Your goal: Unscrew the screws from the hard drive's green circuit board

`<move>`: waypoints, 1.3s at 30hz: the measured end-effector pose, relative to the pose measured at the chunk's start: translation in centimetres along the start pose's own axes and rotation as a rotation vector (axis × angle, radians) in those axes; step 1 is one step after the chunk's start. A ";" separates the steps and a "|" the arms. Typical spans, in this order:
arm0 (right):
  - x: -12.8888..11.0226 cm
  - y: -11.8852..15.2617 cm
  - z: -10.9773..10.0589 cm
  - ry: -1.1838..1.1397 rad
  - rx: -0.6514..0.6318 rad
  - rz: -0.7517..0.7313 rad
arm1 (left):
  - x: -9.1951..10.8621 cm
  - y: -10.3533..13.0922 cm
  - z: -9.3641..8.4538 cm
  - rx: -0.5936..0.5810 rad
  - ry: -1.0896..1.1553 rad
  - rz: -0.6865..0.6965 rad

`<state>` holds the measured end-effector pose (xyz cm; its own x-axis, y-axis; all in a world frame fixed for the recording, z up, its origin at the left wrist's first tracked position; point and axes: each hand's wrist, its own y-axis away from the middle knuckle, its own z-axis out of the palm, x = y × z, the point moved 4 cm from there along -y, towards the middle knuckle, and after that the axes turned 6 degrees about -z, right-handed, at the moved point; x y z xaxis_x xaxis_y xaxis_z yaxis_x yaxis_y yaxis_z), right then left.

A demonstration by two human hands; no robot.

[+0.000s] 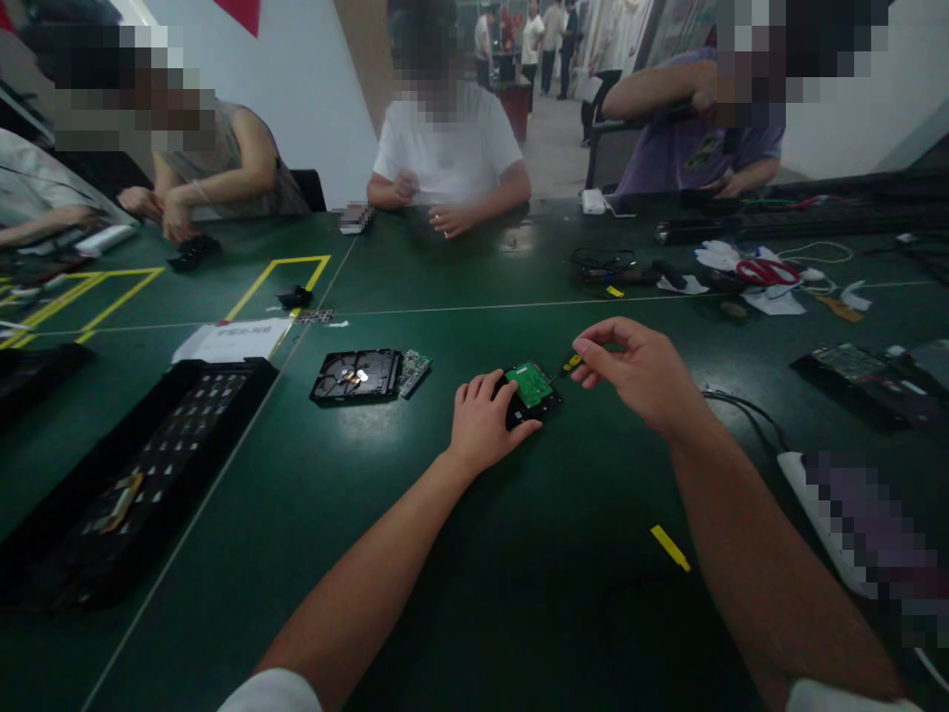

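My left hand [481, 423] grips a black hard drive [531, 384] lying on the table with its green circuit board facing up. The fingers cross its far left edge and the thumb lies along the near side. In my right hand [644, 378], pinched between the fingers, is a small screwdriver [571, 364] with a yellow and black handle. It slants down to the left, towards the right edge of the drive; whether its tip touches a screw is too small to tell. To the left lies another hard drive [356, 376], touching or very near a loose circuit board [413, 374].
A long black tray [237, 381] stands on the left. A yellow strip [670, 548] lies near my right forearm. At right are a partly pixelated white device [797, 475], a black electronic unit [867, 386] and cables [748, 403]. Several people sit across the green table [474, 593].
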<state>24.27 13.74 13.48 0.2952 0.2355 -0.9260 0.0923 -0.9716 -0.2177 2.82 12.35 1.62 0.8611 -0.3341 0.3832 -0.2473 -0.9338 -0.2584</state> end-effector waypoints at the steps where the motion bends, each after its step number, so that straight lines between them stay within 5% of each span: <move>1: 0.1 -0.1 0.0 -0.006 0.010 -0.002 | -0.1 0.1 0.0 -0.004 0.007 0.002; 18: 1.1 -0.5 0.3 -0.052 0.075 -0.020 | -0.9 0.7 0.2 -0.037 0.022 0.027; 39: 0.7 -0.1 0.3 0.018 -0.031 -0.045 | -0.8 0.7 0.3 -0.014 -0.030 0.027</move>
<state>24.22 14.00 12.74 0.3070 0.2792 -0.9098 0.1351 -0.9591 -0.2487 2.11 11.96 0.88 0.8671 -0.3553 0.3492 -0.2766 -0.9263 -0.2557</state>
